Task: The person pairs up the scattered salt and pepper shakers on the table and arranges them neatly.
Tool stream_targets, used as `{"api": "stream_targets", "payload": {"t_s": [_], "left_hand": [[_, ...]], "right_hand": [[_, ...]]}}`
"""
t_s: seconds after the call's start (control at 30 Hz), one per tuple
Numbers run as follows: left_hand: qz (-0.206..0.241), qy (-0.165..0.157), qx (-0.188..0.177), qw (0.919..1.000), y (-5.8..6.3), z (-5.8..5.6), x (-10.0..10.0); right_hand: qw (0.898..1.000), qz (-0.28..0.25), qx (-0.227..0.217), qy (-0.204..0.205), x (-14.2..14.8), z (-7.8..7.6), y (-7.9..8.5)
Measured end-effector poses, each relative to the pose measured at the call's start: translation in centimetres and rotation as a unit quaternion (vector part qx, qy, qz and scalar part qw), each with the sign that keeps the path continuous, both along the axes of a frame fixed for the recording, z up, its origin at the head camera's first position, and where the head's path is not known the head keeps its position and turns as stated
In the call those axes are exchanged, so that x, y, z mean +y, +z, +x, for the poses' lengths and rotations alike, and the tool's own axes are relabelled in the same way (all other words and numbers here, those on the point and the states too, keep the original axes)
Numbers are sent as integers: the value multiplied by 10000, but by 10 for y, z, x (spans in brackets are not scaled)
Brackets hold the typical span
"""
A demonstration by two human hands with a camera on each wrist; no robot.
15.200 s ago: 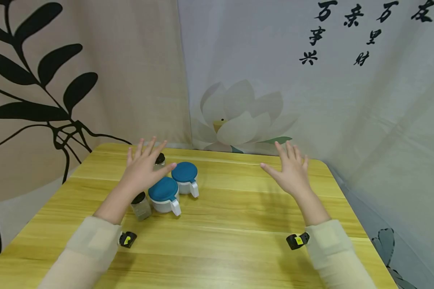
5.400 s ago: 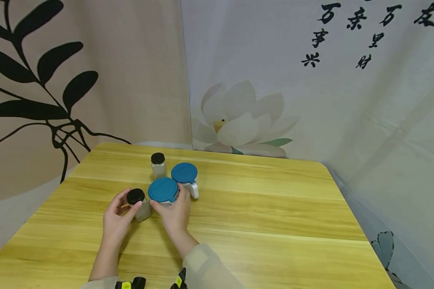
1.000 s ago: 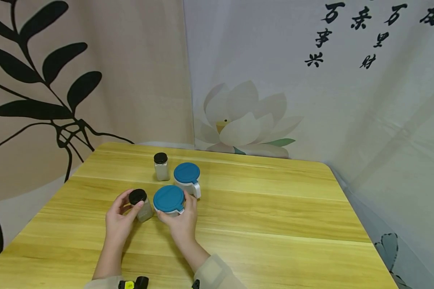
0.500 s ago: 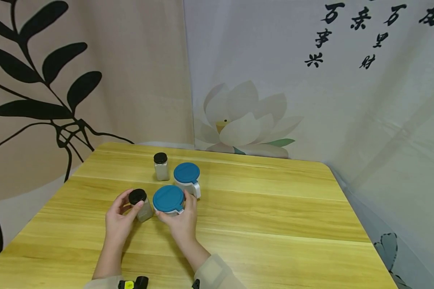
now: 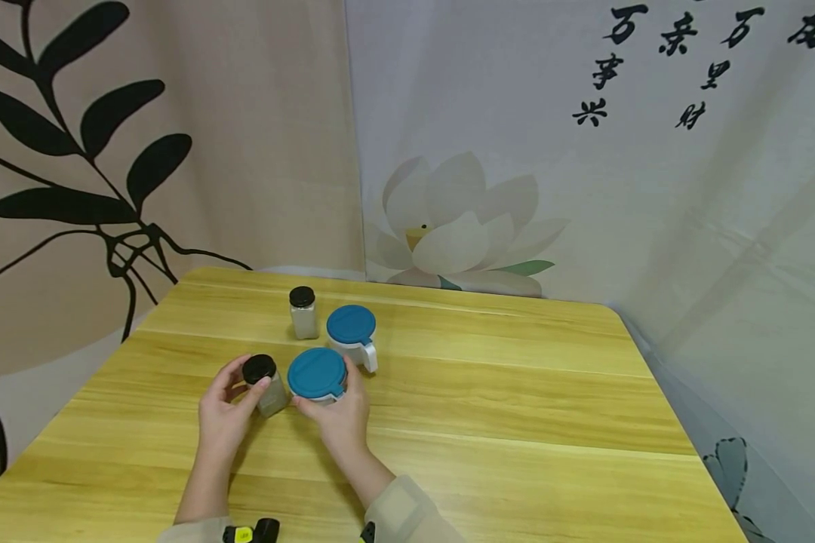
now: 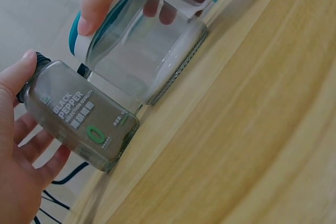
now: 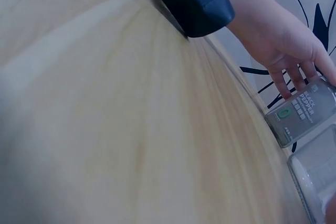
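My left hand [image 5: 222, 422] holds a square glass jar of black pepper [image 5: 272, 400] by its black cap, thumb on one side and fingers on the other. The left wrist view shows the printed label on this pepper jar [image 6: 79, 114], which stands on the table. Just to its right, my right hand [image 5: 342, 415] grips a glass seasoning pot [image 5: 315, 372] with a blue lid and a white handle. In the left wrist view, some fingers go through the handle and one digit lies at the lid's rim; white powder covers the pot's bottom [image 6: 176, 59].
Behind them stand a second blue-lidded seasoning pot [image 5: 351, 324] and another black-capped glass jar [image 5: 305, 321]. All are on the left half of the wooden table [image 5: 489, 422]. Printed curtains [image 5: 448, 136] hang along its back edge.
Earliest, both hands hovered spread above the table; later they took hold of the pepper jar and near seasoning pot. That pot has since come slightly towards me. Over the last second, almost nothing moves.
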State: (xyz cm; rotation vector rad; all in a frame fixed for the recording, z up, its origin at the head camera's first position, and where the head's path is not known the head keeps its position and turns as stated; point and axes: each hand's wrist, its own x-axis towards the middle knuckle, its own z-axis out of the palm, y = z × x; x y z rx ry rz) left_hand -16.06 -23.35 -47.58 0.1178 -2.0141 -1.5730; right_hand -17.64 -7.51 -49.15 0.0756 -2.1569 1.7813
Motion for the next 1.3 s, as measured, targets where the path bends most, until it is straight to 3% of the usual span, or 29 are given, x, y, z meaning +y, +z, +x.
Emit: {"api": "stream_targets", "payload": {"t_s": [0.23, 0.6, 0.93, 1.3], "left_hand": [[32, -39, -55, 10000, 1, 0, 2], [5, -65, -4, 10000, -2, -1, -1], [-142, -118, -209, 9996, -1, -1, 0], [-339, -330, -203, 9987, 9, 0, 8]], "right_hand": [[9990, -441, 9, -89, 4, -3, 2], [9977, -504, 442, -40, 14, -3, 9], [9984, -423, 291, -246, 28, 0, 19], [9981, -544, 45, -284, 45, 3, 29]]}}
